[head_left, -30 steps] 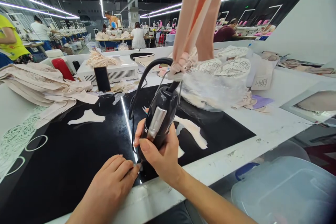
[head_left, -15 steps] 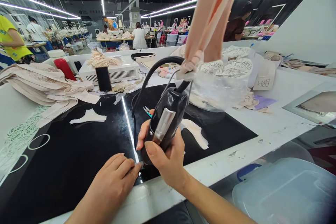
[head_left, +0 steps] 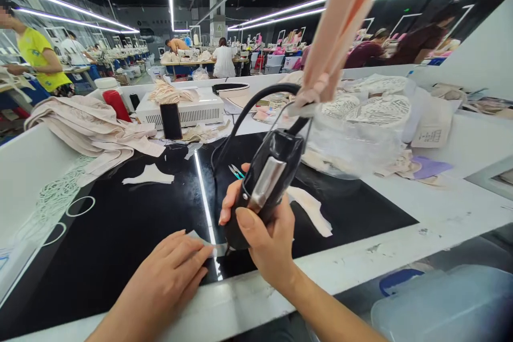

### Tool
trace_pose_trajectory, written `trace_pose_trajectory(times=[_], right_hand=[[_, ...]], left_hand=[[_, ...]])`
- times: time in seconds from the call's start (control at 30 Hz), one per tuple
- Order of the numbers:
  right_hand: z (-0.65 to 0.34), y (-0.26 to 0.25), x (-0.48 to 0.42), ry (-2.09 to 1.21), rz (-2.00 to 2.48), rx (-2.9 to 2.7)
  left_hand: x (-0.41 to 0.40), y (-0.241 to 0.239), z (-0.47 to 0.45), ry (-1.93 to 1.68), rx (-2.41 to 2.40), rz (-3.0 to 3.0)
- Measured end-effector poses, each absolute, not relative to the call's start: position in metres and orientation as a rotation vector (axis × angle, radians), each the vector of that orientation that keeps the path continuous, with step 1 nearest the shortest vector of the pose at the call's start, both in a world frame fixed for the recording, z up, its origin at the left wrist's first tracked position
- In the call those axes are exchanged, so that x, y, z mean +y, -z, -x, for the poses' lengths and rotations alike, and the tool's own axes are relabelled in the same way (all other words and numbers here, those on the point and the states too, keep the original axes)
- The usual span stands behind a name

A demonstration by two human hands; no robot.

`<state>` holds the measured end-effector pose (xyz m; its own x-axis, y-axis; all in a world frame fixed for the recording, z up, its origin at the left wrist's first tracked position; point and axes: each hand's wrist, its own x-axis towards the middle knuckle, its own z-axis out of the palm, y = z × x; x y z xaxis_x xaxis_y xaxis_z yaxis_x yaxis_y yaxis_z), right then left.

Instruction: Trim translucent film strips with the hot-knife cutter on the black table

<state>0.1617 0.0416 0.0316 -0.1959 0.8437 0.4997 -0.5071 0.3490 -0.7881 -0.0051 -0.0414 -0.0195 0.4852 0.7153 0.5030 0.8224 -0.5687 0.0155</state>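
Observation:
My right hand (head_left: pixel 270 235) is wrapped around a black corded hand tool (head_left: pixel 276 144) with a silver lever, its lower end down at the black sheet. Peach fabric straps (head_left: pixel 334 26) are tied to the tool's top and run upward. Left of it, my left hand (head_left: pixel 172 264) lies with fingers extended, pressing on a thin greyish strip (head_left: pixel 219 250). Part of that strip is covered by the fingers; its other end reaches the tool's base. Teal-handled thread snips (head_left: pixel 237 172) rest behind my right fingers. A pale fabric piece (head_left: pixel 315 211) lies right of the tool.
A black sheet (head_left: pixel 132 256) covers much of the white table (head_left: pixel 444 195). Another pale fabric piece (head_left: pixel 149 174), a phone (head_left: pixel 171 121), a white box (head_left: pixel 200 109) and stacked beige fabric (head_left: pixel 92 123) are leftward. Plastic-wrapped lace pieces (head_left: pixel 356 123) stand behind, right. The tool's cable (head_left: pixel 244 109) loops backward.
My left hand has drawn slightly left, away from the tool, and more of the greyish strip shows between them. My right hand keeps its hold. The whole view has turned a little left.

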Motion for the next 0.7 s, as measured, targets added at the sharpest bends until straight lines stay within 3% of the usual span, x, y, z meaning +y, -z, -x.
trace_pose_trajectory(times=[0.27,0.7], right_hand=[[-0.131,-0.03,0.033,-1.397,0.242,-1.271],[-0.093,-0.025,0.021,-1.489,0.126,-1.29]], left_hand=[[-0.094,0.035,0.06,0.767,-1.808,2.258],[-0.092,0.047,0.047,1.017,-2.057,2.25]])
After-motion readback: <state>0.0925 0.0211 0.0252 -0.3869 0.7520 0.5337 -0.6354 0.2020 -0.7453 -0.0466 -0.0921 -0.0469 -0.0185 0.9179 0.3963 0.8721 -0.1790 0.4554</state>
